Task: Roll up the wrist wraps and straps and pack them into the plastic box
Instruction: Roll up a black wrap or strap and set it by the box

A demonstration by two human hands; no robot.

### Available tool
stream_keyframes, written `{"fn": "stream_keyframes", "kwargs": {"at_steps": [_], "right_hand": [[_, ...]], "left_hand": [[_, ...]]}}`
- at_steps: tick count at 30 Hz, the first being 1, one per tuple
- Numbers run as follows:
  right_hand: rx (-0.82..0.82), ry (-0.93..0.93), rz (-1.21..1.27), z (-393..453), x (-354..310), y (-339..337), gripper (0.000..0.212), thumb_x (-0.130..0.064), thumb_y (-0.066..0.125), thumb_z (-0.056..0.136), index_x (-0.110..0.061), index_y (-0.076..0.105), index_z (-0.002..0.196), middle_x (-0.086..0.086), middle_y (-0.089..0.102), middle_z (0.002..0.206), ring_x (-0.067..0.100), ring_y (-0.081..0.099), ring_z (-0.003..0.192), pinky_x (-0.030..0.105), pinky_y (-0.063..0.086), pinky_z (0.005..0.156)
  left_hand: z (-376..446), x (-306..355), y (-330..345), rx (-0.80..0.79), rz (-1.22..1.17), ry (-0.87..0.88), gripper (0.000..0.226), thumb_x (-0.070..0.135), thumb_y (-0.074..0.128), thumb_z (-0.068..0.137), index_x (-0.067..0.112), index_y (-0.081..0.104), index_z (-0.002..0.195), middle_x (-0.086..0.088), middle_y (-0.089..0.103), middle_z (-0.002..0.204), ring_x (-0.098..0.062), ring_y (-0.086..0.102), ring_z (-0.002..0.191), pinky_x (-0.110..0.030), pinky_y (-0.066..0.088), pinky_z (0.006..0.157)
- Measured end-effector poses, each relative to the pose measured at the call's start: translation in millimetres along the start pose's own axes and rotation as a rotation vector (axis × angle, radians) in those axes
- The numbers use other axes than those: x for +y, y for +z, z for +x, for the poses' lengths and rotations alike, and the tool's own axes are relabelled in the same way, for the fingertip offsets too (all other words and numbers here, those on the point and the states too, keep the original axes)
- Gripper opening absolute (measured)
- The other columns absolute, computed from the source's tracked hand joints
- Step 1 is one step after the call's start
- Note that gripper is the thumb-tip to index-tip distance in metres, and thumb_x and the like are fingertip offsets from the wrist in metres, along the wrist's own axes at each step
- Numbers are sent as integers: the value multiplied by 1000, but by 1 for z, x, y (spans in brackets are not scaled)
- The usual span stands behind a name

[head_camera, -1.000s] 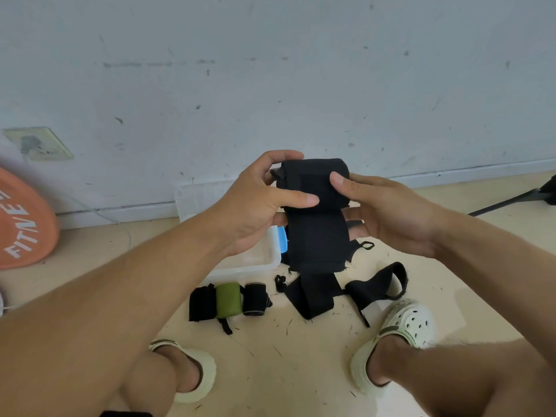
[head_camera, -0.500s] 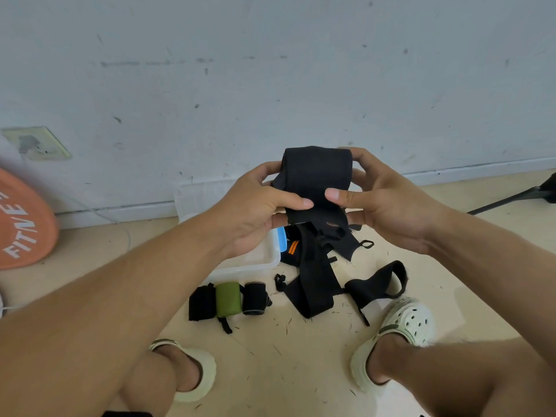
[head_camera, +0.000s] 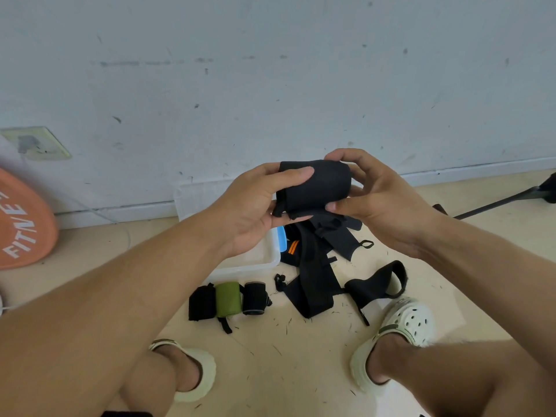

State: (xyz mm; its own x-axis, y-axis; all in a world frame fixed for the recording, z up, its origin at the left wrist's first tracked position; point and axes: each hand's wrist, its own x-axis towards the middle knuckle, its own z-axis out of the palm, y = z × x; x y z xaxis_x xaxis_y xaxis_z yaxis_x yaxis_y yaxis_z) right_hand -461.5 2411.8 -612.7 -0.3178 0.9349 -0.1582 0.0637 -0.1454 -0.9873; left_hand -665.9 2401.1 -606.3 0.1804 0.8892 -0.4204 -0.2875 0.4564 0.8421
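Since half a second ago the hanging tail has gone, wound onto the black wrist wrap (head_camera: 316,185). Our left hand (head_camera: 255,206) and right hand (head_camera: 382,203) both grip the roll, held above the plastic box (head_camera: 258,260). We judge it light, soft and springy: pinch the loose end. Matte black, frayed edge.

You are in a gym corner: scuffed wall (head_camera: 270,85), bare floor (head_camera: 301,371), and an orange fitness disc (head_camera: 21,221) at left.
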Motion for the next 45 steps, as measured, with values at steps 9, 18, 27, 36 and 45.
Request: {"fn": "stream_keyframes", "kwargs": {"at_steps": [9,18,27,36,45], "right_hand": [[-104,218,207,2,-7,1,50,-35,68,90,-16,65,135,11,67,126,23,66,103,34,58,91],[-97,173,211,2,-5,-1,58,-15,76,83,-11,58,138,15,69,129,26,73,104,34,61,83],[34,25,-302,0,4,0,79,-29,88,70,-33,54,140,-11,65,130,16,74,102,31,61,82],[122,-54,-426,-2,4,13,63,-21,83,87,-30,53,142,-12,66,121,10,76,85,23,61,71],[94,165,-174,-5,24,30,62,-17,88,80,-23,57,133,1,70,120,20,72,107,42,59,97]], "left_hand": [[-1,0,-6,-48,218,178,56,2,85,76,28,68,122,1,69,126,-13,75,99,-32,62,83],[1,-7,-3,-81,73,133,66,13,83,78,16,58,139,-8,72,128,-19,74,111,-30,60,93],[2,-31,3,-26,175,142,39,17,72,96,14,61,134,-5,69,126,-18,75,106,-34,64,84],[4,-35,4,82,212,149,31,38,63,101,17,67,124,-5,75,111,-16,78,84,-32,64,77],[7,-37,3,265,566,110,54,71,51,94,21,64,111,-1,72,87,-13,63,48,-25,52,48]]}}
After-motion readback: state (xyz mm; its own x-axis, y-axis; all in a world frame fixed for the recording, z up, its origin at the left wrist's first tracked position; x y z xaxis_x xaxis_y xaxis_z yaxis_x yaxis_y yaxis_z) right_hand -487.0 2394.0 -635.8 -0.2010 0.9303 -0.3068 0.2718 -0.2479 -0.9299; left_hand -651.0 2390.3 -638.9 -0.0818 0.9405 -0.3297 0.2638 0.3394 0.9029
